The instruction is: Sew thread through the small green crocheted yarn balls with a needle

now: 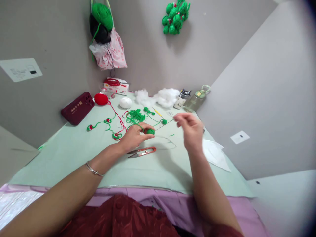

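My left hand pinches a small green crocheted ball between thumb and fingers. My right hand is raised to the right of it, fingertips closed. A taut thread runs from the green ball up to those fingertips; whether a needle is in them is too small to tell. Below my left hand lie orange-handled thread snips. A pale loop of thread curves over the table beside them. Behind the taut thread sits another small green crocheted piece.
Green yarn, a red yarn ball, a white ball and stuffing lie farther back. A yellow-handled hook is near them. A maroon phone leans at left; a bottle stands at back right.
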Motion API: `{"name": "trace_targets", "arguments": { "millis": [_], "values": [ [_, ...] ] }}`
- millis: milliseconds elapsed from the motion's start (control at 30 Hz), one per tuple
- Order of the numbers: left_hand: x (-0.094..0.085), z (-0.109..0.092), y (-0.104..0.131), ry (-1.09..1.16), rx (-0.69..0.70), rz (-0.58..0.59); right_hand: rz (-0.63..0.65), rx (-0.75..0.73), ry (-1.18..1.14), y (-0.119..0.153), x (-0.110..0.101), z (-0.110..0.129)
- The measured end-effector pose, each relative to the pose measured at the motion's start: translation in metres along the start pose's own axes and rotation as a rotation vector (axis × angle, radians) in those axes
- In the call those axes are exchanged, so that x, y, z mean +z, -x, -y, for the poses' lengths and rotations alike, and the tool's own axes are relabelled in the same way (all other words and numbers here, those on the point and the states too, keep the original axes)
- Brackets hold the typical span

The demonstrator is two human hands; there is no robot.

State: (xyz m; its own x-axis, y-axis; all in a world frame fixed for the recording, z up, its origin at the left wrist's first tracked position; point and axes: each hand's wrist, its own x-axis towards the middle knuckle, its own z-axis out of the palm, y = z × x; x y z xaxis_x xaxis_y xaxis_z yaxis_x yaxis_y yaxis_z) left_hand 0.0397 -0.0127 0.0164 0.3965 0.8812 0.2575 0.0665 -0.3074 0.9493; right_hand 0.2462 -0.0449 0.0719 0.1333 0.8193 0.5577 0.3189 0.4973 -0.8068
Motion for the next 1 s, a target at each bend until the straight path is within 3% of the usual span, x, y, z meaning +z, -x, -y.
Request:
{"name": "trace_targets", "arguments": {
  "millis": [67,133,200,233,333,433,500,600,700,800,900,933,1000],
  "values": [
    [-0.005,0.002,-0.002,0.047,-0.072,0.082,-0.049,0.168,-0.264,-0.013,-0.018,-0.002],
    [-0.011,0.002,-0.003,0.097,-0.127,0.178,0.042,0.366,-0.437,-0.025,-0.04,-0.009],
    [-0.017,0.0,-0.003,0.126,-0.148,0.221,0.095,0.45,-0.486,-0.034,-0.069,-0.021],
    [-0.02,-0.001,-0.003,0.144,-0.149,0.22,0.072,0.415,-0.481,-0.038,-0.085,-0.028],
    [-0.026,-0.005,-0.004,0.219,-0.145,0.188,-0.185,0.2,-0.353,-0.045,-0.135,-0.048],
    [-0.027,-0.006,-0.004,0.269,-0.139,0.17,-0.259,0.188,-0.317,-0.05,-0.16,-0.062],
    [-0.026,-0.007,-0.004,0.271,-0.146,0.173,-0.265,0.204,-0.323,-0.052,-0.15,-0.065],
    [-0.023,-0.007,-0.003,0.259,-0.172,0.174,-0.187,0.257,-0.347,-0.045,-0.099,-0.059],
    [-0.021,-0.01,-0.002,0.242,-0.179,0.168,0.161,0.394,-0.351,-0.024,-0.034,-0.041],
    [-0.021,-0.013,-0.002,0.251,-0.147,0.182,0.52,0.475,-0.287,-0.001,0.006,-0.024],
    [-0.022,-0.012,-0.003,0.274,-0.142,0.198,0.805,0.511,-0.271,0.007,0.009,-0.019],
    [-0.022,-0.011,-0.003,0.275,-0.149,0.196,0.81,0.516,-0.3,0.005,0.004,-0.02],
    [-0.023,-0.009,-0.003,0.267,-0.165,0.187,0.661,0.506,-0.408,-0.003,-0.009,-0.024]
  ]
}}
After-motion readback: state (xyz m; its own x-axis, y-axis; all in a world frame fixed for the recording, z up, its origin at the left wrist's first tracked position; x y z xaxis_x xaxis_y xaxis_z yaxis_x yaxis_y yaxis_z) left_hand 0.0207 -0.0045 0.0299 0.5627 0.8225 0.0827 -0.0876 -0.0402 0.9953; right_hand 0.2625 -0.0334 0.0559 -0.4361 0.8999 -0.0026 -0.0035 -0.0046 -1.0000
